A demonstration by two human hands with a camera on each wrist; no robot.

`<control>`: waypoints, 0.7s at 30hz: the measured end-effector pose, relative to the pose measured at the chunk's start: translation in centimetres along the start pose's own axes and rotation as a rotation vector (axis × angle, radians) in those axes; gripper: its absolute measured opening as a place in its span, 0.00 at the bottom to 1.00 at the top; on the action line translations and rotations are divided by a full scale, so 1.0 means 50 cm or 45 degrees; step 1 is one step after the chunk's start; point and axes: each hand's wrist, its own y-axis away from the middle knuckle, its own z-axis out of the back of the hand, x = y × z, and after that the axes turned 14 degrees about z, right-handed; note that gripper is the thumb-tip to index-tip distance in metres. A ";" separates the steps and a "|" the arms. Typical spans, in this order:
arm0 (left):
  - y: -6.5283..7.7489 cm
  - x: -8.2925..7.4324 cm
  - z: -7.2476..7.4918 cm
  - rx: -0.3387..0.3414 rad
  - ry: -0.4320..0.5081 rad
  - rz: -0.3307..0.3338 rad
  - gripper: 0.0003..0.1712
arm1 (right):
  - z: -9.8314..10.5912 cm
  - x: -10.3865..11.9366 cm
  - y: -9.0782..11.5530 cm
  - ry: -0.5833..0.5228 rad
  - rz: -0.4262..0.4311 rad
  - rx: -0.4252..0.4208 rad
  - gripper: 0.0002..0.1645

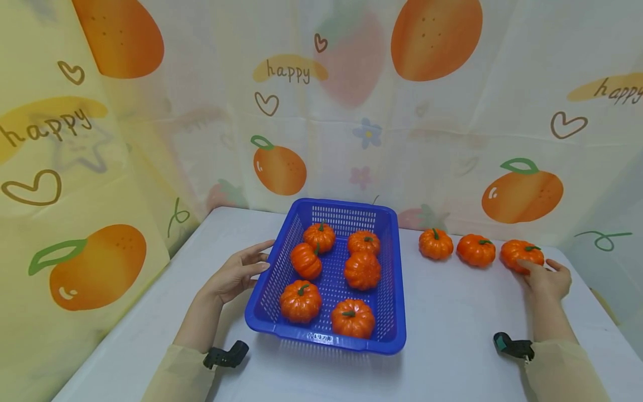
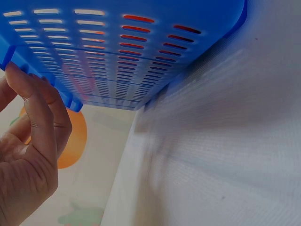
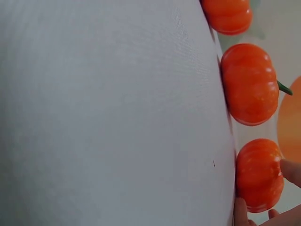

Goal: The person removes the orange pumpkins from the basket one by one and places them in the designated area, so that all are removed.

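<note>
A blue plastic basket (image 1: 325, 338) with slotted walls stands on the table, with several small orange pumpkins (image 1: 300, 301) inside. My left hand (image 1: 241, 272) is at its left side; in the left wrist view, loosely bent fingers (image 2: 40, 106) touch the rim from outside. At the far right, my right hand (image 1: 547, 281) holds the end pumpkin (image 1: 519, 254) of a row of three. The right wrist view has a fingertip (image 3: 292, 172) on this pumpkin (image 3: 258, 174) and another low against its side. It still sits at the tabletop.
Two more pumpkins, a middle one (image 1: 476, 250) and a left one (image 1: 435, 244), lie along the back edge between basket and right hand. A white cloth covers the table (image 1: 447, 335). Behind it hangs a fruit-printed curtain (image 1: 341, 162), which also runs along the left side.
</note>
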 end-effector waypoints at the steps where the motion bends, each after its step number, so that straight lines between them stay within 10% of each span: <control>1: -0.001 0.000 0.000 0.004 -0.002 -0.003 0.39 | 0.001 0.001 0.000 -0.015 -0.009 -0.013 0.48; 21: 0.001 -0.003 0.000 -0.002 -0.007 0.008 0.38 | 0.001 0.068 0.041 -0.138 0.071 -0.134 0.45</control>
